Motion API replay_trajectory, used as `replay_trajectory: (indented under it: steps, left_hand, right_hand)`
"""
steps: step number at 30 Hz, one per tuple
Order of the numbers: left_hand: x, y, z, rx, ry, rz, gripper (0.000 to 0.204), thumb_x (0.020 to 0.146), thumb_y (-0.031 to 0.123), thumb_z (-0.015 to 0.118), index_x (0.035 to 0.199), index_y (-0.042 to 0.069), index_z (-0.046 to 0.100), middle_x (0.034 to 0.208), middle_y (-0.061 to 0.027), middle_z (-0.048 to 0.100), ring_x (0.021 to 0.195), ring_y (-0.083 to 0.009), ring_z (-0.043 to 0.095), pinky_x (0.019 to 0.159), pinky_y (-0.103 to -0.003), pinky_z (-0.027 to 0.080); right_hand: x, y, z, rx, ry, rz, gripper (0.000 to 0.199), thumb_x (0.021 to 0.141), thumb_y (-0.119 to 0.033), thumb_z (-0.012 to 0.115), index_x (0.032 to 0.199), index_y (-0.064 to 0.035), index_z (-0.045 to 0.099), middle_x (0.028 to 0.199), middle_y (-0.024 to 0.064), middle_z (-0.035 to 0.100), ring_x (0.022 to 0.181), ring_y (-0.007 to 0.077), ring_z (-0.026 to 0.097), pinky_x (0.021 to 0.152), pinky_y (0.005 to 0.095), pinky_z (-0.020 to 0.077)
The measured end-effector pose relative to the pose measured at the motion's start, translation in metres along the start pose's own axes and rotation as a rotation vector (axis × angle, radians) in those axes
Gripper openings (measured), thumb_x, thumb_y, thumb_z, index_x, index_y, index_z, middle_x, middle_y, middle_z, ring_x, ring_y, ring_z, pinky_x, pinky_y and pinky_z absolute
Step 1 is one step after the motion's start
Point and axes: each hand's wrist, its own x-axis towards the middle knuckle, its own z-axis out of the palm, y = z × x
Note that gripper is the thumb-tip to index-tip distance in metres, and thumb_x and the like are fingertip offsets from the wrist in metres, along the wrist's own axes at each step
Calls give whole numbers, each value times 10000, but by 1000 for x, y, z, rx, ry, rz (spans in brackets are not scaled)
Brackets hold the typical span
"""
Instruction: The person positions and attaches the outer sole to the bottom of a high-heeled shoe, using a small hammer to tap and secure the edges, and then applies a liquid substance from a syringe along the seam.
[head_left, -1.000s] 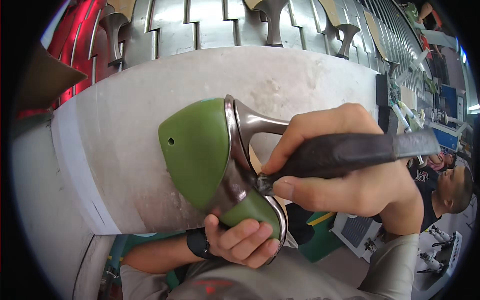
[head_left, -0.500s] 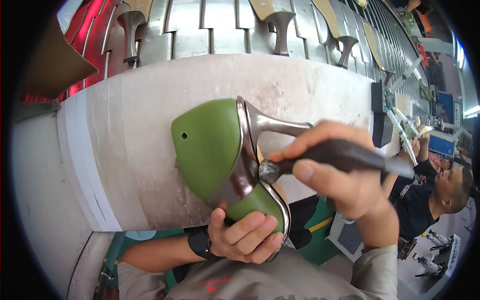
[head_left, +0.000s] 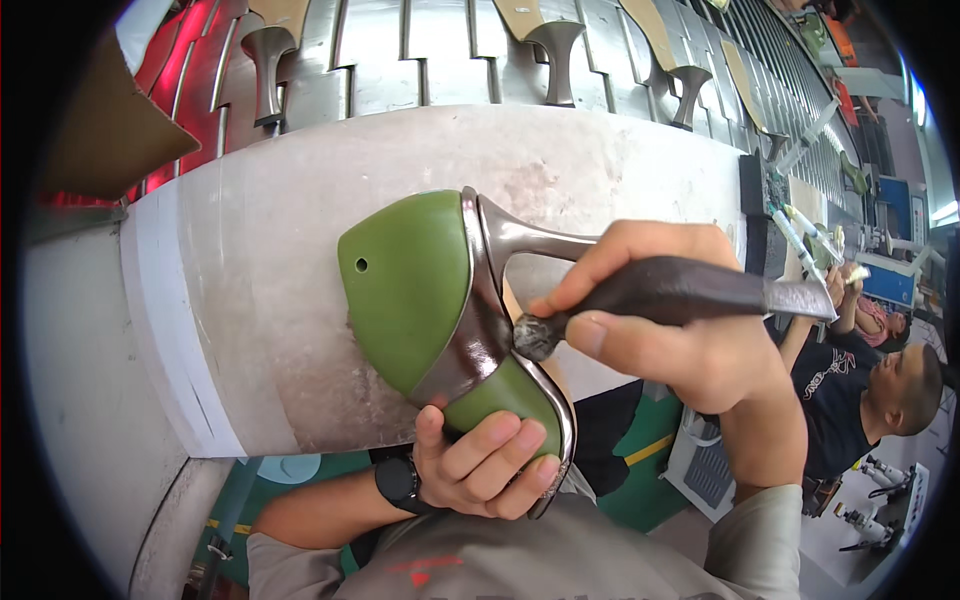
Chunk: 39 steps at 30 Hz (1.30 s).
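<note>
A high-heeled sandal (head_left: 482,330) with shiny dark-bronze straps is fitted on a green shoe last (head_left: 405,290), lying on its side over the pale worktable. Its slim heel (head_left: 535,232) points right. My left hand (head_left: 482,462) wraps round the toe end, fingers over the green forefoot. In my right hand (head_left: 690,340) is a dark hammer (head_left: 680,290), gripped along its body. Its rounded grey face touches, or nearly touches, the edge where the strap meets the sole. The silver flat end sticks out to the right.
Beyond the worktable (head_left: 300,200) runs a slatted metal conveyor (head_left: 420,60) carrying several tan soles with heels (head_left: 555,55). A cardboard flap (head_left: 120,130) hangs at the far left. A dark box (head_left: 765,225) stands at the right edge. Another person (head_left: 870,385) sits to the right.
The shoe and last have shifted slightly left and up with my left hand. The hammer, blurred before, is now sharper, its face still by the same edge.
</note>
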Motion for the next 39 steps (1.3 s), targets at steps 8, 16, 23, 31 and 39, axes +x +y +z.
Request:
replay_trajectory:
  steps: [8, 16, 23, 31, 39]
  left_hand:
    - [1, 1, 0, 48, 29, 30, 335, 1028, 218, 661, 1346, 220, 555, 1349, -17, 639, 1352, -244, 582, 1268, -713, 266]
    - [-4, 1, -6, 31, -12, -4, 329, 1031, 212, 652, 1343, 200, 549, 1375, -62, 629, 1355, -278, 582, 1263, -710, 268]
    - [-7, -3, -7, 34, 3, 40, 334, 1010, 174, 671, 1325, 194, 558, 1369, -77, 634, 1343, -293, 586, 1264, -724, 256]
    - [-4, -5, -8, 37, 13, 48, 335, 1010, 162, 656, 1329, 181, 557, 1354, -86, 630, 1340, -302, 582, 1262, -721, 256]
    - [-10, -6, -14, 47, 11, 46, 357, 1002, 124, 667, 1336, 132, 544, 1392, -166, 612, 1331, -363, 576, 1239, -740, 264]
  right_hand:
    - [-9, -13, 6, 37, -19, 55, 225, 836, -126, 786, 977, 47, 768, 895, 109, 786, 826, 148, 716, 756, 295, 564]
    - [-43, 27, 28, 300, 510, -506, 383, 1092, -308, 553, 1200, 54, 614, 1076, 230, 721, 661, 154, 691, 641, 273, 592]
    - [-18, 18, 51, 418, 364, -286, 288, 1030, -212, 576, 988, 63, 651, 951, 240, 743, 556, 152, 612, 541, 264, 530]
    - [-30, 20, 48, 38, 634, -466, 382, 1092, -271, 464, 1004, 30, 682, 976, 176, 744, 550, 93, 578, 525, 224, 477]
    - [-18, 24, 65, 497, 366, -316, 328, 1051, -250, 576, 1006, 57, 683, 964, 178, 778, 551, 125, 591, 541, 246, 498]
